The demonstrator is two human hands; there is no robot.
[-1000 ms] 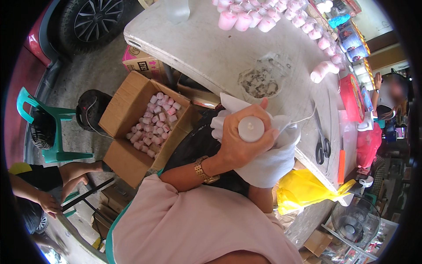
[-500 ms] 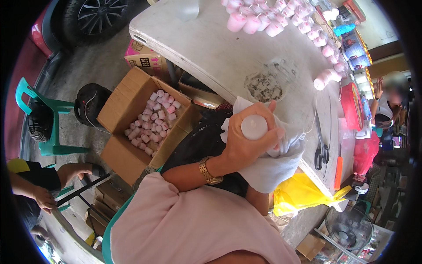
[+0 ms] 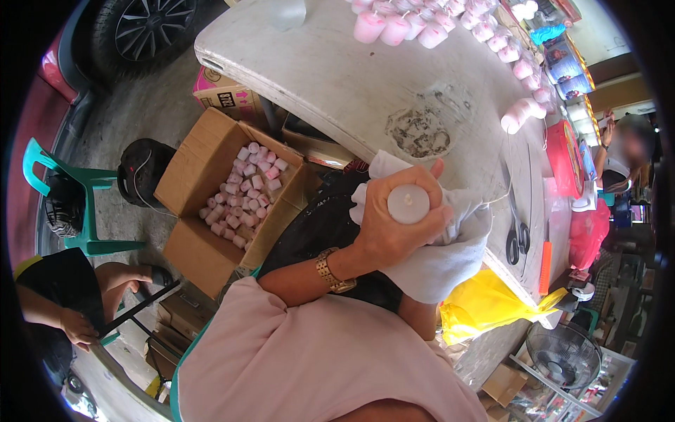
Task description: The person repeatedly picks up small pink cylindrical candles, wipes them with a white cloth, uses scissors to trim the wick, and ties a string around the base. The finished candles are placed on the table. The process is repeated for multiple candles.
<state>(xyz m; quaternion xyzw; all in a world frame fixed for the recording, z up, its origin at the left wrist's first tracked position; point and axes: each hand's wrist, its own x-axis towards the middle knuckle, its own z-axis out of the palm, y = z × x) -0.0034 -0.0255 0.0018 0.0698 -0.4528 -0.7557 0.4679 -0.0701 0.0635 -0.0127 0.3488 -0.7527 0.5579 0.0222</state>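
Note:
My left hand, with a gold watch on its wrist, is closed round a pale cylindrical candle. The candle's flat round end faces up, with a small wick at its centre. A whitish cloth bunches under and beside the candle and hangs over my right hand. Only the right forearm shows below the cloth; that hand's fingers are hidden. Both hands are over my lap at the table's near edge. An open cardboard box to my left holds many pink and white candles.
Pink candles crowd the far side of the white table. Black-handled scissors and an orange strip lie at its right. A yellow plastic bag hangs below. Another person's hand and a green chair are at left.
The candle's end has turned slightly so its wick now shows. The view has shifted a little. At the left, the other person's hand has moved slightly.

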